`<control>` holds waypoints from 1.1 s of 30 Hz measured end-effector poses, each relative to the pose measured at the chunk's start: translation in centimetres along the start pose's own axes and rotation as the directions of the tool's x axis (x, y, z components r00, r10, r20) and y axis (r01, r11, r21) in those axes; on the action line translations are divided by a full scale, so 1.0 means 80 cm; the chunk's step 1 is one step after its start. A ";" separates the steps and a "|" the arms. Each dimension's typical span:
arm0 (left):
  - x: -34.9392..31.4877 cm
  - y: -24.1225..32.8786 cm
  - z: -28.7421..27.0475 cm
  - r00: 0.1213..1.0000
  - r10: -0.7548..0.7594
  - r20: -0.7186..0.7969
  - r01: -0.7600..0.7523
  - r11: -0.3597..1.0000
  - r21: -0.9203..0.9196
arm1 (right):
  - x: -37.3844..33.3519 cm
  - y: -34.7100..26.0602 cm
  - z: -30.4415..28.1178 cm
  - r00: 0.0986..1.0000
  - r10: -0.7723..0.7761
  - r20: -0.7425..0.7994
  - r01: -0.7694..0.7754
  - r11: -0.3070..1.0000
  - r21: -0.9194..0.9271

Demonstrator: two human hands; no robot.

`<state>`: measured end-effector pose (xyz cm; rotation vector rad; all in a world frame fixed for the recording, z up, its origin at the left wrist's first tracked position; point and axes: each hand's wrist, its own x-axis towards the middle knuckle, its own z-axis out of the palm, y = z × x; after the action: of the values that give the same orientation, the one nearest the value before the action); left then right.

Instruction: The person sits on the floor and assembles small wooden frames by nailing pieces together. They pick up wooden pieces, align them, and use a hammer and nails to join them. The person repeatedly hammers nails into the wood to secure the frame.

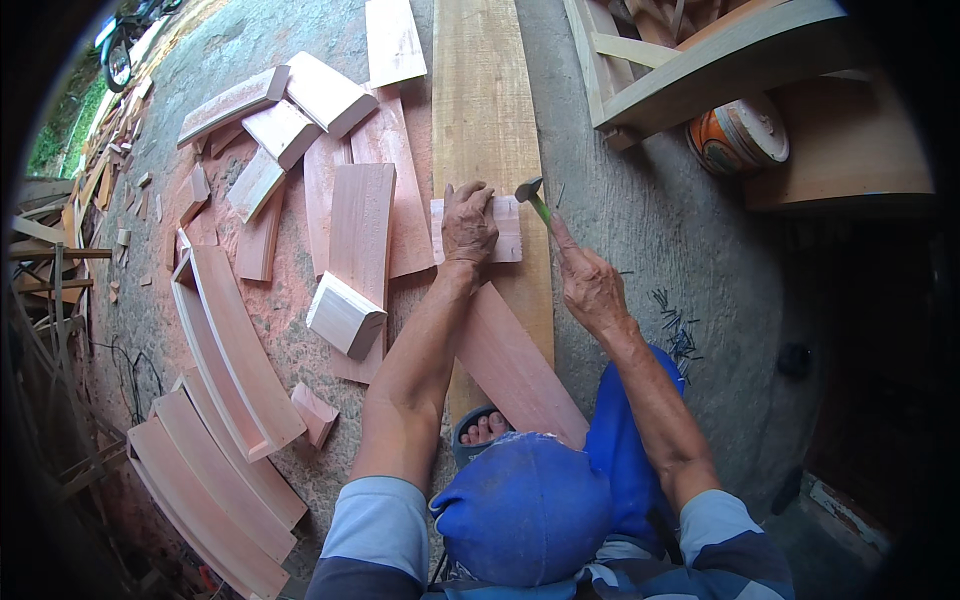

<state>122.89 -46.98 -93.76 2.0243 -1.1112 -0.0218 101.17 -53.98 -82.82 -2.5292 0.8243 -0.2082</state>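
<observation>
My left hand (468, 222), fingers bent, presses down on a short pinkish wood board (509, 240). That board lies across a long pale plank (490, 110) on the ground. Any nail under my left fingers is too small to make out. In my right hand (594, 287) is a hammer (541, 208) with a green handle, its metal head just beyond the short board's right edge. A long pinkish board (522, 365) slants from beneath the short one toward my foot.
Several loose wood blocks and boards (360, 215) lie left of the plank. Curved wooden pieces (240, 340) stand at the lower left. Nails (678, 330) are scattered on the concrete at right. A wooden frame (700, 75) and an orange-and-white bucket (740, 135) stand at the upper right.
</observation>
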 end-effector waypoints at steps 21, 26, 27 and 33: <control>0.008 0.008 0.003 0.999 0.028 0.022 -0.029 0.999 0.035 | 0.011 -0.005 -0.003 0.986 0.108 0.128 -0.114 0.993 0.042; 0.008 -0.020 -0.011 0.992 0.006 0.125 -0.017 0.996 0.086 | -0.026 0.032 0.038 0.930 0.275 -0.242 -0.133 0.870 0.474; -0.004 0.016 -0.012 0.959 -0.183 0.216 0.160 0.980 0.120 | -0.037 0.041 0.029 0.898 0.435 -0.069 -0.326 0.760 0.562; -0.026 0.057 -0.013 0.885 -0.084 0.458 -0.072 0.947 0.312 | -0.041 0.072 0.008 0.647 0.690 0.324 -0.690 0.350 0.634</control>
<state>118.80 -46.12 -90.75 2.3892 -1.4849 -0.3748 95.72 -55.94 -86.12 -1.2633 1.4125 -0.1860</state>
